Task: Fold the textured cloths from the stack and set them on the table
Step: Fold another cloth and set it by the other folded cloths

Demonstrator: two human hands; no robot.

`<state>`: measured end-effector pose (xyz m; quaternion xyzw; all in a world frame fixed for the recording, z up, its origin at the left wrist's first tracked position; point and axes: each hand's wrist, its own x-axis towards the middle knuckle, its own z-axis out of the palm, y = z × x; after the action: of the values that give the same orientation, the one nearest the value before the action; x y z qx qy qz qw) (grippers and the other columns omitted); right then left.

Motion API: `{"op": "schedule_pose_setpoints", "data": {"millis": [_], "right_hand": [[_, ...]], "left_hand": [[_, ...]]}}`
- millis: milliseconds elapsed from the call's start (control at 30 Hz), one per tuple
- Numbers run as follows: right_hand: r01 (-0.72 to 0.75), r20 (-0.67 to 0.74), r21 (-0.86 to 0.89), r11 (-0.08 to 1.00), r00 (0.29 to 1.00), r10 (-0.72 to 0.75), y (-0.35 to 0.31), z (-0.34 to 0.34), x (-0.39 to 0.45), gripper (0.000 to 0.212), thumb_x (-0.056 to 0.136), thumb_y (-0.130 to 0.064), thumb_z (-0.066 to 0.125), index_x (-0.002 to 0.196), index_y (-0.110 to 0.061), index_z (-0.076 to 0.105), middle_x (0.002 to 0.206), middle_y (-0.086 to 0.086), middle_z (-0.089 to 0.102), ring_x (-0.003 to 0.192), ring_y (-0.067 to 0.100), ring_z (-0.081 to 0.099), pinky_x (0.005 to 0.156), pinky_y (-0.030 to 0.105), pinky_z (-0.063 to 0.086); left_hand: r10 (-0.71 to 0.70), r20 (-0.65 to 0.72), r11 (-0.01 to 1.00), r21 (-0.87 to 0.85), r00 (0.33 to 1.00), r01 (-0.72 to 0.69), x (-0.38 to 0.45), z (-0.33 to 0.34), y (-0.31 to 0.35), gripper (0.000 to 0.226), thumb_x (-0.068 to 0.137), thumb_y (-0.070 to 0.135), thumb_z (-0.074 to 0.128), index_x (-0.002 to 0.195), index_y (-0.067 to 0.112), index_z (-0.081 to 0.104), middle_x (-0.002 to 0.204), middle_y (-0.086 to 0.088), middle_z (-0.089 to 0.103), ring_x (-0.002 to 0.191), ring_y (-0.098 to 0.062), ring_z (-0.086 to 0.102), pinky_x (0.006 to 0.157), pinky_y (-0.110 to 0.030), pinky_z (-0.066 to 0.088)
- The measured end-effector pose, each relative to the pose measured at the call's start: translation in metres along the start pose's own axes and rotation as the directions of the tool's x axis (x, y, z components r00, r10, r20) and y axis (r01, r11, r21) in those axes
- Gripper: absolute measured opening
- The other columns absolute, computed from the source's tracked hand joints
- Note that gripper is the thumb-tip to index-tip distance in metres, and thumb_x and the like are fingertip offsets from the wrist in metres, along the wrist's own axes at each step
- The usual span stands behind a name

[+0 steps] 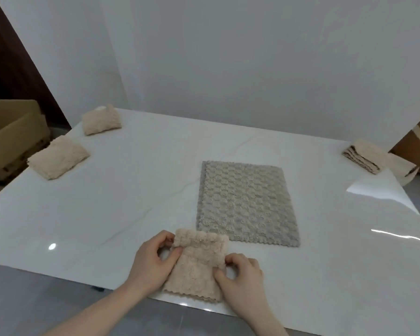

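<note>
- Between both hands, at the surface's (107, 202) near edge, lay a half-folded beige cloth (199, 265).
- Left hand (153, 260) pinched its left side; right hand (240, 277) pinched its right.
- Just beyond them, a grey cloth (245, 204) lay flat.

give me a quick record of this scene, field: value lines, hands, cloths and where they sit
left hand: pinches left edge of beige cloth
right hand: pinches its right edge
beige cloth: partly folded, at near table edge
grey cloth: flat, mid-table
folded cloths: two at far left
stack: far right edge
cardboard box: left, off the table
</note>
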<state>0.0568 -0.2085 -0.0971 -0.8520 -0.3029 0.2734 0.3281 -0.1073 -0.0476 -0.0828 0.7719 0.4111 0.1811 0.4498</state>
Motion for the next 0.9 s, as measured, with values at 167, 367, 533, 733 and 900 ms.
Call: {"op": "schedule_pose_setpoints", "data": {"millis": [167, 367, 533, 733, 900], "right_hand": [[-0.272, 0.211, 0.332, 0.903, 0.955, 0.210, -0.061, -0.070, -0.049, 0.009, 0.090, -0.017, 0.069, 0.098, -0.013, 0.068, 0.092, 0.007, 0.076, 0.089, 0.025, 0.073, 0.073, 0.025, 0.056], [-0.316, 0.182, 0.367, 0.875, 0.947, 0.265, -0.089, -0.145, -0.113, 0.015, 0.090, -0.022, 0.069, 0.103, -0.016, 0.065, 0.085, 0.007, 0.074, 0.080, 0.017, 0.070, 0.073, 0.030, 0.053], [-0.340, 0.203, 0.449, 0.826, 0.939, 0.277, -0.085, -0.187, -0.135, 0.019, 0.091, -0.023, 0.070, 0.110, -0.022, 0.069, 0.093, 0.000, 0.080, 0.089, 0.014, 0.076, 0.084, 0.032, 0.059], [-0.262, 0.144, 0.399, 0.879, 0.964, 0.222, -0.048, -0.252, -0.113, 0.009, 0.090, -0.018, 0.070, 0.098, -0.017, 0.073, 0.088, 0.001, 0.079, 0.084, 0.016, 0.076, 0.081, 0.035, 0.060], [-0.228, 0.169, 0.325, 0.918, 0.969, 0.181, -0.007, -0.317, -0.082, 0.008, 0.089, -0.023, 0.072, 0.096, -0.019, 0.073, 0.088, -0.003, 0.078, 0.083, 0.013, 0.075, 0.083, 0.037, 0.059]], "left_hand": [[-0.343, -0.089, 0.901, -0.314, 0.935, 0.300, -0.045, -0.003, 0.084, 0.009, 0.094, 0.020, 0.070, 0.096, 0.026, 0.063, 0.095, 0.005, 0.072, 0.080, -0.014, 0.068, 0.070, -0.027, 0.051], [-0.356, 0.074, 0.866, -0.349, 0.932, 0.358, -0.103, -0.017, 0.153, 0.014, 0.096, 0.023, 0.067, 0.106, 0.029, 0.060, 0.096, 0.004, 0.071, 0.080, -0.018, 0.067, 0.071, -0.029, 0.053], [-0.261, 0.206, 0.902, -0.297, 0.943, 0.315, -0.112, -0.006, 0.190, 0.034, 0.092, 0.013, 0.067, 0.117, 0.034, 0.058, 0.105, 0.007, 0.071, 0.084, -0.016, 0.069, 0.070, -0.025, 0.054], [-0.211, 0.207, 0.935, -0.243, 0.955, 0.259, -0.096, 0.041, 0.243, 0.034, 0.092, 0.013, 0.067, 0.116, 0.036, 0.059, 0.107, 0.009, 0.071, 0.076, -0.011, 0.070, 0.070, -0.028, 0.058], [-0.249, 0.167, 0.921, -0.265, 0.954, 0.286, -0.089, 0.095, 0.286, 0.031, 0.093, 0.015, 0.068, 0.116, 0.033, 0.060, 0.108, 0.006, 0.072, 0.075, -0.014, 0.072, 0.070, -0.029, 0.058]]}}
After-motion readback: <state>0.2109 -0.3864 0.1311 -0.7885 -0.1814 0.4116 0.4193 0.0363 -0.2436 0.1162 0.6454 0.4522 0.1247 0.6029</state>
